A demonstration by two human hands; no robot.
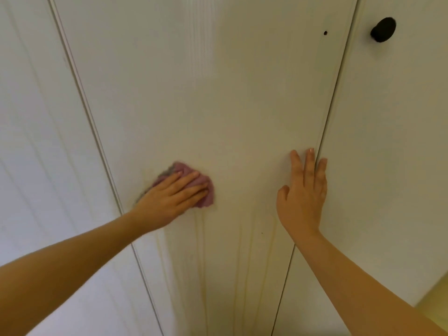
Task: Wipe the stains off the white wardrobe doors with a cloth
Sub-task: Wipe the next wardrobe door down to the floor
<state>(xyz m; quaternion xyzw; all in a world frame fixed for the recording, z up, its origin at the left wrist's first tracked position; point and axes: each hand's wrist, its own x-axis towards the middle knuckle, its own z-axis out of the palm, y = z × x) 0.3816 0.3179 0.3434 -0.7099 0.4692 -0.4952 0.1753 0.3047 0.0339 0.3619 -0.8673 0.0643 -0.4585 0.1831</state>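
Note:
A white wardrobe door [218, 93] fills the middle of the head view. My left hand [169, 197] presses a crumpled pink cloth [203, 187] flat against the door's lower left part, fingers straight on top of it. Faint yellowish streaks [242, 263] run down the door below the cloth. My right hand [303, 192] rests flat on the same door at its right edge, fingers straight and reaching the gap to the neighbouring door.
Another white door [388, 141] stands to the right with a round black knob [383, 29] near the top. A small dark hole [325, 33] marks the middle door. A third white panel [36, 141] lies to the left. Yellowish floor [434, 301] shows bottom right.

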